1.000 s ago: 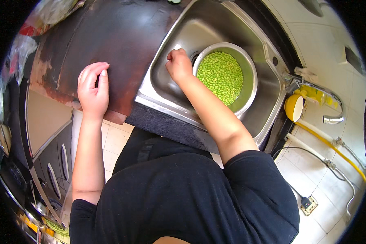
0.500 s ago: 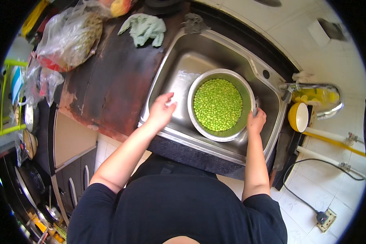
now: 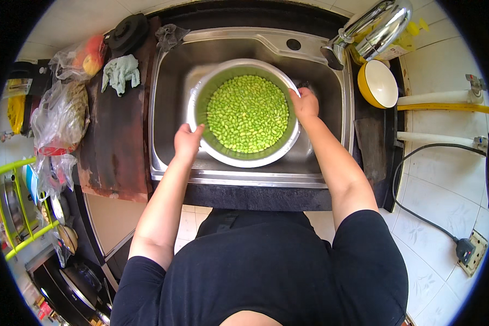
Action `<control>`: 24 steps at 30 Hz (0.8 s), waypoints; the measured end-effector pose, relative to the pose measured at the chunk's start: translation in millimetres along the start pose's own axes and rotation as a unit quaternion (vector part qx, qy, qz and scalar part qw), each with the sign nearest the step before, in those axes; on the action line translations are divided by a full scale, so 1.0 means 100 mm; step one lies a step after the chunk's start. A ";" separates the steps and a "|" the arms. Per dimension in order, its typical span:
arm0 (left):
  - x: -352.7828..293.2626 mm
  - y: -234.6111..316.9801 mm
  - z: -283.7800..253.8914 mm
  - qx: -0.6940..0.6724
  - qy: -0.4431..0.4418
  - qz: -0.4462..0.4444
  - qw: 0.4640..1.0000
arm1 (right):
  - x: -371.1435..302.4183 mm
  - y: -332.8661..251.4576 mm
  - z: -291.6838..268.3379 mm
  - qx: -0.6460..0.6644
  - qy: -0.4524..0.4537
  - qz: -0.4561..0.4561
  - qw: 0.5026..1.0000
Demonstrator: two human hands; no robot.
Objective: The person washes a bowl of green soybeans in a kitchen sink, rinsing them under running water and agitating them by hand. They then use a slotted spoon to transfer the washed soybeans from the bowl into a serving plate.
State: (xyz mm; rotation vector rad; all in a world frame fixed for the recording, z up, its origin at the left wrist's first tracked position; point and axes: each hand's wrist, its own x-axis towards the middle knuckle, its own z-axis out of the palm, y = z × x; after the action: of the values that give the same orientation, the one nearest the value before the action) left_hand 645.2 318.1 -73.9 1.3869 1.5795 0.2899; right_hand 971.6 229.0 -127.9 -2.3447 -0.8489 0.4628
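1. The sink point(image 3: 171, 108) is the biggest thing in front of you. It is shiny metal.
2. A dark board point(image 3: 114, 125) lies just left of the sink.
3. The big bowl point(image 3: 244, 161) is inside the sink, near its middle. You cannot tell here if it sits on the bottom or is lifted a bit.
4. Green beans point(image 3: 247, 114) lie in a wide heap inside the big bowl.
5. A see-through bag point(image 3: 62, 117) is at the board's left side, with things in it.
6. The bent tap point(image 3: 387, 37) is at the sink's back right corner.
7. A small bowl point(image 3: 377, 84), yellow outside and white inside, is tipped near the tap.
8. A pale green cloth point(image 3: 120, 73) lies crumpled on the board.
9. Your right hand point(image 3: 306, 105) grips the big bowl's right edge.
10. Your left hand point(image 3: 188, 140) pinches its left front edge.
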 end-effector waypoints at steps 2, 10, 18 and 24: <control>-0.11 0.06 -0.08 -0.103 0.058 0.066 0.991 | -0.07 -0.13 -0.10 0.052 -0.005 0.003 0.999; -0.90 0.31 -0.58 -0.308 0.137 0.109 0.935 | -0.45 -0.74 -0.63 0.320 -0.102 -0.039 0.941; -1.71 0.10 -1.32 -0.385 0.128 0.042 0.913 | -1.06 -1.10 -0.46 0.406 -0.282 -0.030 0.869; -2.10 -0.19 -1.33 -0.428 0.158 0.014 0.890 | -1.29 -1.10 -0.26 0.388 -0.332 -0.038 0.859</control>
State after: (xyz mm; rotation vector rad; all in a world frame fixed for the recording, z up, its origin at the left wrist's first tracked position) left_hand 504.2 185.6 83.4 0.6773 1.3964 1.1282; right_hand 838.9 200.0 -22.8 -1.3848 -0.8207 1.3438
